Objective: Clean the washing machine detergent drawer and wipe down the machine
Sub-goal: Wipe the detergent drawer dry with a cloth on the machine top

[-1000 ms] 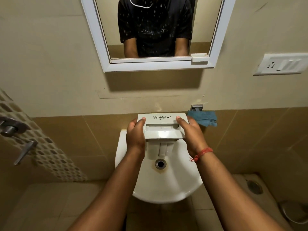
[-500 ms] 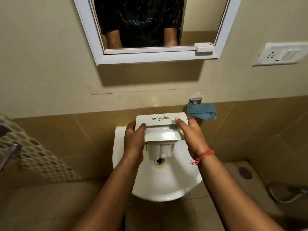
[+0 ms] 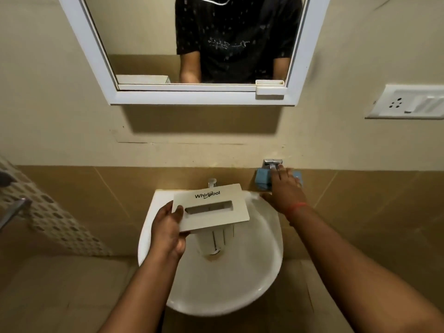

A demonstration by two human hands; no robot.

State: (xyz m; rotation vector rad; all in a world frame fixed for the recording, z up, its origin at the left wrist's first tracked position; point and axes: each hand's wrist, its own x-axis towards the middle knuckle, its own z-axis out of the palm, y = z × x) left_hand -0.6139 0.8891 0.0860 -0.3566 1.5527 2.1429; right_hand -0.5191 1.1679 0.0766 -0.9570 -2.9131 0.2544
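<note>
The white Whirlpool detergent drawer (image 3: 211,206) hangs over the white sink (image 3: 252,280), front panel up, its compartments pointing down toward the drain. My left hand (image 3: 168,230) grips the drawer's left end. My right hand (image 3: 284,188) is stretched to the wall at the right of the sink, lying over a blue cloth (image 3: 262,179) that hangs from a chrome holder (image 3: 272,162). Whether the fingers have closed on the cloth is hidden by the back of the hand.
A small chrome tap (image 3: 212,182) stands behind the drawer at the sink's back edge. A white-framed mirror (image 3: 101,58) hangs above. A switch plate (image 3: 408,102) sits on the right wall. A metal handle (image 3: 13,210) and perforated tile are at the left.
My right hand has let go of the drawer and moved right and up to the blue cloth. The left hand alone now holds the drawer, which has tilted.
</note>
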